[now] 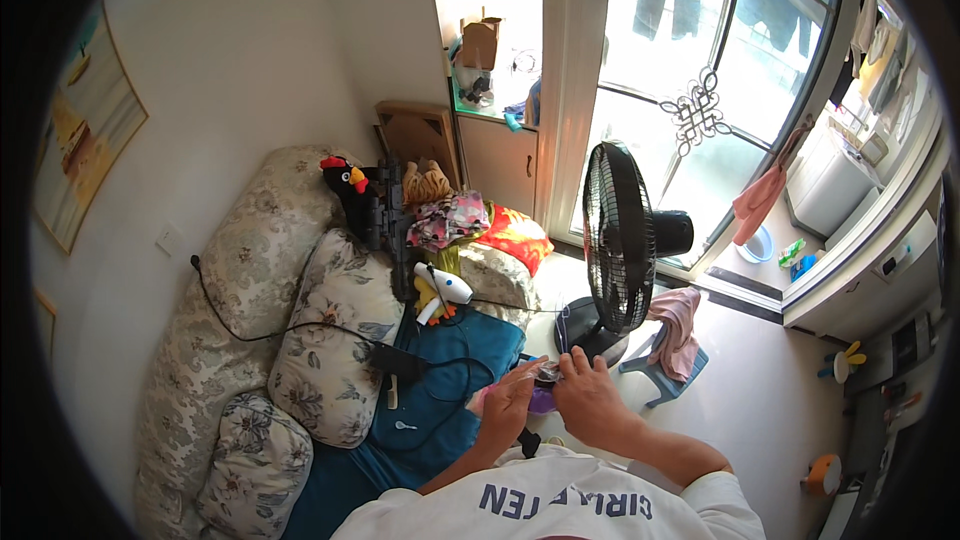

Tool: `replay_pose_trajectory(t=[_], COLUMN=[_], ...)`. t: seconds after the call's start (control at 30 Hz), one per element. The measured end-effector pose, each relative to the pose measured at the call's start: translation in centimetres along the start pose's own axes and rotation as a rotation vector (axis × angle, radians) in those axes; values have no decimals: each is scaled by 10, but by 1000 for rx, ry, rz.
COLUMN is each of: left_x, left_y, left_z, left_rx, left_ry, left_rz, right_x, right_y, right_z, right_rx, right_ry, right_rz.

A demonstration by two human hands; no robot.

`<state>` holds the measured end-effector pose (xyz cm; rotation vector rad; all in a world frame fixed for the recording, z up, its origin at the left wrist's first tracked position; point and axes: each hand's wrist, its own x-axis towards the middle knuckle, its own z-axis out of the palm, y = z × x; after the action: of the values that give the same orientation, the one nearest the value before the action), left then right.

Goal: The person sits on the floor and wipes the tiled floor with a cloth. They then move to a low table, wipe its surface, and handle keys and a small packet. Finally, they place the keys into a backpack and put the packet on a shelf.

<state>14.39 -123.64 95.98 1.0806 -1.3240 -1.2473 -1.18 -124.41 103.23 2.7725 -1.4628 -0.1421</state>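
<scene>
My left hand (508, 399) holds a crinkled clear plastic bag (550, 373) in front of my white shirt. From the other side, my right hand (591, 401) grips the same bag, its fingers bent over the edge. Something purple (541, 400) shows below the bag between the hands, and a pale pink part (477, 400) sticks out left of my left hand. What these parts belong to is mostly hidden by my hands. A thin pale cord (564, 326) rises just above my right fingertips.
A black fan (619, 240) stands ahead, beside a blue stool (667, 382) draped with a pink cloth (675, 330). Left, the floral sofa (232, 262) bears a white hair dryer (444, 283), a toy gun (391, 221), a comb (392, 392) and a black cable (300, 326).
</scene>
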Motion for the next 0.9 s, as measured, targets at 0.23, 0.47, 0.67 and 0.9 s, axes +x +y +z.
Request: replay_pose_trajectory(t=[0.23,0.47,0.67,0.9], left_x=[12,24,24,32], left_y=[5,0,-5,8], left_z=[-16,-35,-56,-72], left_rx=[-89,-139,-341,-475], left_ry=[67,111,44,142], left_rz=[-29,-109,-147,-340], right_x=[39,63,76,88], right_y=[-6,-9,-26,-35], right_z=[-6,-2,10,0], right_rx=[111,51,72,327], right_ry=[383,441,429,527], right_rz=[91,-78,-89,178])
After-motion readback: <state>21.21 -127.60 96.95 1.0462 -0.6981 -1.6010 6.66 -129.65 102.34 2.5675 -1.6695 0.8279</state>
